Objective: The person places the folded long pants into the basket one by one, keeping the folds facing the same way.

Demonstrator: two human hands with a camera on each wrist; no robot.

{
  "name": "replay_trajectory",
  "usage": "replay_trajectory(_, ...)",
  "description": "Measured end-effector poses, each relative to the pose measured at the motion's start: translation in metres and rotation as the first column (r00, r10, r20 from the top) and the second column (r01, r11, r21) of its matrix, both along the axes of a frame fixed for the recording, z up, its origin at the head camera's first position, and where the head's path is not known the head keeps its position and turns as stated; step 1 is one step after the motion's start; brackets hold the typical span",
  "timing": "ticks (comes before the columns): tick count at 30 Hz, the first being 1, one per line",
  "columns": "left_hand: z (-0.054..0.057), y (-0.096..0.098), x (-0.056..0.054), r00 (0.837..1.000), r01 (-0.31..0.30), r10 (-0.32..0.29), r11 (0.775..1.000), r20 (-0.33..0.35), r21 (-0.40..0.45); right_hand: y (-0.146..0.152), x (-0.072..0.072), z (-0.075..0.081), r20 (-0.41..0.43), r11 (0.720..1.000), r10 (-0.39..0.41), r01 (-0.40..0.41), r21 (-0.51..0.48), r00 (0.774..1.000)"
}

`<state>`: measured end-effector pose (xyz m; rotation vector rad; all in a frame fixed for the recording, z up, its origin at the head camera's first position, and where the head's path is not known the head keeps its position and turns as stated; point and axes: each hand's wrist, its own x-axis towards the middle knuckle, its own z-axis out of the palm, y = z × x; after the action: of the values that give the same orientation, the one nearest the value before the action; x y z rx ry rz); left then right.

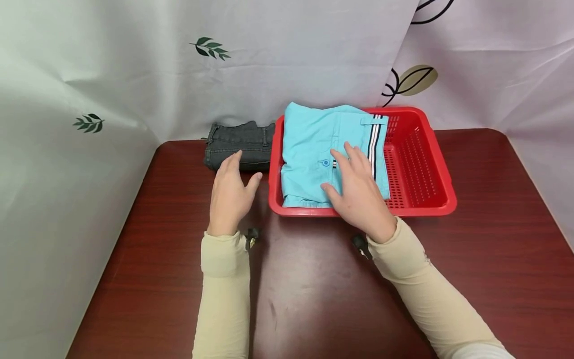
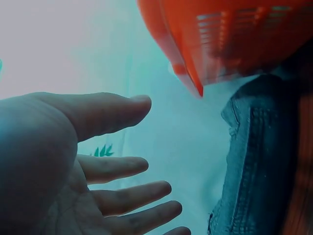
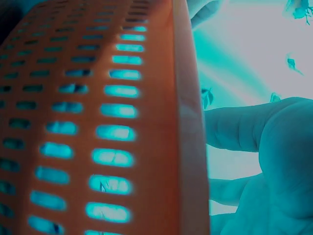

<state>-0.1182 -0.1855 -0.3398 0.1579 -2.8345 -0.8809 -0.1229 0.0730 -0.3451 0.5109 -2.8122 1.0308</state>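
Note:
My left hand (image 1: 229,197) is held with fingers extended and thumb apart, just in front of a folded dark grey denim garment (image 1: 239,137). In the left wrist view that hand (image 2: 54,161) holds nothing, and the denim (image 2: 259,161) lies beyond the fingertips. My right hand (image 1: 362,199) is over folded light-blue trousers or shorts (image 1: 309,134) with a striped waistband, fingers spread and loosely bent. Whether it touches the cloth I cannot tell. The garment lies in the left part of a red plastic basket (image 1: 441,169); its perforated wall (image 3: 156,147) hides some of the right fingers.
The basket stands at the back of a dark red wooden table (image 1: 305,279), its left side close to the denim. Behind and beside the table hangs a white curtain (image 1: 287,55) with leaf prints. Small black devices (image 1: 360,245) sit at both wrists.

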Motion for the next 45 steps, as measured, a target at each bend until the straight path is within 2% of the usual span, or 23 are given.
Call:
replay_trajectory(9, -0.009, -0.015, -0.009, 0.997, -0.052, 0.052, 0.999, 0.058, 0.000, -0.015, 0.006, -0.003, -0.034, 0.999, 0.044, -0.043, 0.004, 0.998)
replay_trajectory(15, -0.015, -0.025, -0.016, 0.997, -0.063, 0.062, 0.998, 0.054, 0.010, -0.024, 0.009, -0.008, -0.070, 0.996, 0.082, -0.083, -0.016, 0.994)
replay_trajectory(27, -0.025, -0.038, -0.038, 0.988, -0.119, 0.119, 0.993, 0.099, -0.004, -0.035, 0.015, -0.014, -0.099, 0.991, 0.133, -0.134, -0.007, 0.986)
replay_trajectory(37, -0.026, -0.044, -0.060, 0.986, -0.136, 0.142, 0.989, 0.090, -0.065, -0.043, 0.021, -0.016, -0.146, 0.983, 0.180, -0.183, -0.007, 0.973)
replay_trajectory(45, -0.024, -0.050, -0.074, 0.977, -0.115, 0.131, 0.988, 0.167, -0.107, -0.052, 0.027, -0.017, -0.183, 0.972, 0.233, -0.234, 0.016, 0.955)
